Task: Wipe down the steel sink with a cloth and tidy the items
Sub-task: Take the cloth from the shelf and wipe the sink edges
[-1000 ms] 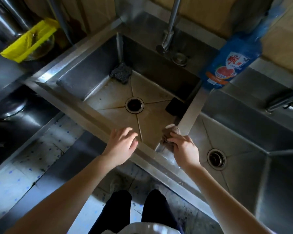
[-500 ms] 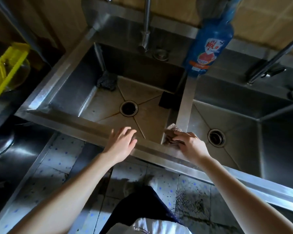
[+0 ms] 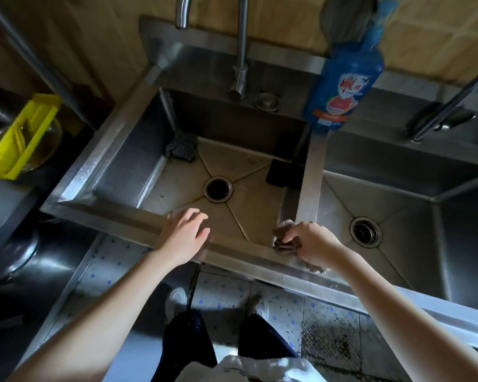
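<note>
The right hand (image 3: pixel 313 245) clenches the cloth (image 3: pixel 286 235) at the near end of the sink divider (image 3: pixel 311 177), whose length runs straight away, while the left hand (image 3: pixel 186 234) rests released on the front rim.

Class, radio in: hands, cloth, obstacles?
Right hand grips cloth on sink's front rim. Left hand open, empty. Two sponges in left basin.
</note>
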A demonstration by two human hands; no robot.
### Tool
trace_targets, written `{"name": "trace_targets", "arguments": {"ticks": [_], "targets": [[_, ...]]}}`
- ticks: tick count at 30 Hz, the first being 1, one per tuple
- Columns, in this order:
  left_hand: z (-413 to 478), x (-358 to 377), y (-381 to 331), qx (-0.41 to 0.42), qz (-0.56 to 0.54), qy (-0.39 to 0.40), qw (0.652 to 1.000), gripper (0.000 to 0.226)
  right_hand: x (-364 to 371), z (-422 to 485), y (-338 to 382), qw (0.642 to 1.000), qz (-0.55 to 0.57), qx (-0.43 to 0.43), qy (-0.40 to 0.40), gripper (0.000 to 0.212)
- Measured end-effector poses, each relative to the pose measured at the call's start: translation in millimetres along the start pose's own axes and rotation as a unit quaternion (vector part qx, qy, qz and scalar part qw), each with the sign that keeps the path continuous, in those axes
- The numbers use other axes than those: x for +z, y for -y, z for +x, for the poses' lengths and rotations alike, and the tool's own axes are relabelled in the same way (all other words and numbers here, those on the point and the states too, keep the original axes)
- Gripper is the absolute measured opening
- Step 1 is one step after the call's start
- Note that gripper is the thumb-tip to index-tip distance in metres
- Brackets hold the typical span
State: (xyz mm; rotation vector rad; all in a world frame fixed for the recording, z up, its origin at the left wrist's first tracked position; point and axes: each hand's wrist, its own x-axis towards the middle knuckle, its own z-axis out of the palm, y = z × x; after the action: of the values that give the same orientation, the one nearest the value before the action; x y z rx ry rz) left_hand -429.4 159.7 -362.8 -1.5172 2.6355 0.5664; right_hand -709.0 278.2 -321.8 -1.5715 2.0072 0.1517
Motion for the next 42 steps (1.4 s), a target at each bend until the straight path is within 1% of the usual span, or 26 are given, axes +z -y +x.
{"name": "trace_targets", "arguments": {"ticks": [2,4,7,11,15,20,25,29,32,34,38,42], "targets": [[4,-7,16,0.015,0.010,0.011,1.000,0.034,10,-2,17,1.000,0.023,0.014,-0.011,0.044],[9,-13,33,0.029,0.012,0.019,0.999,0.035,21,-4,37,0.996,0.059,0.050,-0.041,0.041],[16,-22,60,0.062,0.027,0.035,0.997,0.036,31,-2,65,0.986,0.093,0.111,-0.086,0.038],[26,-30,101,0.102,0.030,0.064,0.992,0.037,40,4,106,0.970,0.130,0.167,-0.117,0.034],[39,-41,138,0.130,0.023,0.089,0.987,0.037,47,21,162,0.966,0.132,0.175,-0.134,0.032],[51,-56,175,0.154,0.012,0.071,0.985,0.033,50,51,234,0.972,0.120,0.152,-0.130,0.026],[58,-69,199,0.141,0.013,0.069,0.988,0.033,52,79,285,0.977,0.121,0.124,-0.120,0.027],[65,-78,205,0.129,0.020,0.069,0.989,0.034,50,93,303,0.980,0.132,0.109,-0.106,0.031],[73,-88,210,0.093,-0.036,0.084,0.992,0.035,47,103,309,0.979,0.152,0.098,-0.094,0.034],[77,-94,216,0.082,-0.050,0.083,0.992,0.035,47,109,311,0.980,0.161,0.086,-0.084,0.034],[78,-102,231,0.039,-0.020,0.026,0.999,0.034,44,118,308,0.978,0.178,0.074,-0.074,0.034],[82,-112,248,0.014,0.037,0.011,0.999,0.040,38,132,308,0.972,0.211,0.089,-0.054,0.030]]}}
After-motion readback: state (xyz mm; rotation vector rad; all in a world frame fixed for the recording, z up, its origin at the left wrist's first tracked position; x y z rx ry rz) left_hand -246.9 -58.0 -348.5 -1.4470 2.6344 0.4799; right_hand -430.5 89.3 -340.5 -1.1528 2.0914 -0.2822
